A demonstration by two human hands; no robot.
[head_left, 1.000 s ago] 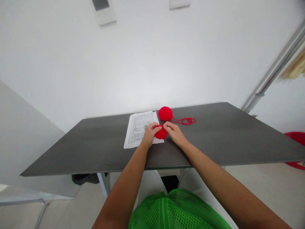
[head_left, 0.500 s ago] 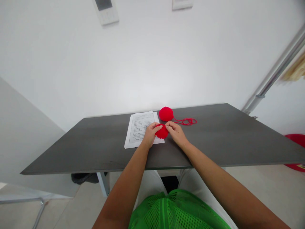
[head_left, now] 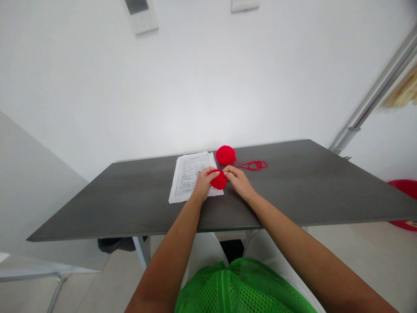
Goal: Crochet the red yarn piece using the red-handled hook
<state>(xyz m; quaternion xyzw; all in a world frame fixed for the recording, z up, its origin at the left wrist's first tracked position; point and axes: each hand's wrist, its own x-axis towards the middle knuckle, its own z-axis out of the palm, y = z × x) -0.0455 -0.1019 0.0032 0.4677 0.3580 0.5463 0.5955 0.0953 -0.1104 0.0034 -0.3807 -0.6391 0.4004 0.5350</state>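
Note:
A round red yarn piece [head_left: 219, 180] is held between my hands above the lower right of the printed sheets [head_left: 187, 176]. My left hand [head_left: 204, 181] grips its left side, thumb on top. At its upper right edge, my right hand [head_left: 237, 178] pinches it with the fingertips; whether a tool is there is too small to tell. Just behind my hands sits a red ball of yarn [head_left: 225, 155], with a loose looped strand [head_left: 256, 165] lying to its right.
The dark grey table [head_left: 302, 182] stands against a white wall [head_left: 195, 87]. A metal pole [head_left: 374, 100] rises at the right, beside a red object [head_left: 404, 188] low down. Under the table's left part is a black bag [head_left: 114, 244]. A green mesh garment [head_left: 241, 287] covers my lap.
The view has shifted slightly. The red piece looks slightly turned between my hands, and both hands keep their hold on it.

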